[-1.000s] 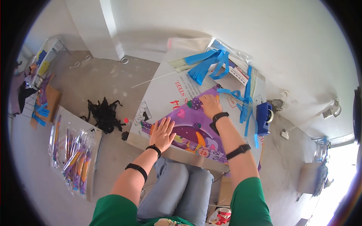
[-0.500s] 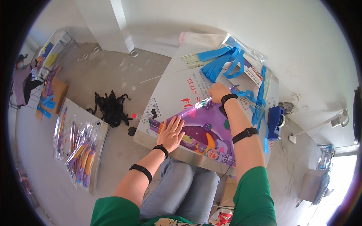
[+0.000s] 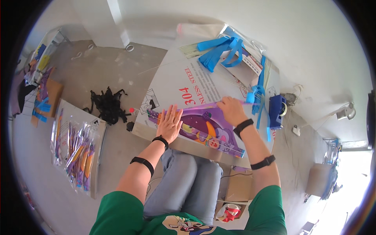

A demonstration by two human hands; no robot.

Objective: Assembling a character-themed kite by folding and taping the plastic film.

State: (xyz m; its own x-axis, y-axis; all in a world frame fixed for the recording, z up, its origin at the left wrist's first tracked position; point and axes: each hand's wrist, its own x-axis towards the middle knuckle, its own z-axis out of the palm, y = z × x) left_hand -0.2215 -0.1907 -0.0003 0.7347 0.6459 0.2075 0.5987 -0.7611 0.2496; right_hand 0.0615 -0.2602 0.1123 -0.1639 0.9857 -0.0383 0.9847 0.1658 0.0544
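Note:
A folded purple sheet (image 3: pixel 197 122) with cartoon print lies on the grey-white printed board (image 3: pixel 172 84) before me, a thin rod along its near edge. My left hand (image 3: pixel 170 124) rests flat on the sheet's left part, fingers stretched out. At the sheet's far right edge, my right hand (image 3: pixel 233 111) is closed on it with curled fingers. A blurred purple strip of the sheet shows to the right of that hand. Its fingertips are partly hidden. Beyond the hands lies a bundle of blue ribbons (image 3: pixel 213 58) with thin pale rods.
A blue tape dispenser (image 3: pixel 276 111) sits at the board's right edge, near hanging blue ribbons (image 3: pixel 256 94). A white box (image 3: pixel 244 70) stands at the back. Left are a black heap (image 3: pixel 107 105) and clear-bagged purple pieces (image 3: pixel 80 152) on a second board. Another person (image 3: pixel 24 88) is far left.
My right hand has moved nearer and to the right along the sheet, whose far right part now lies lower and flatter. My left hand stays pressed on it. The whole view has shifted slightly.

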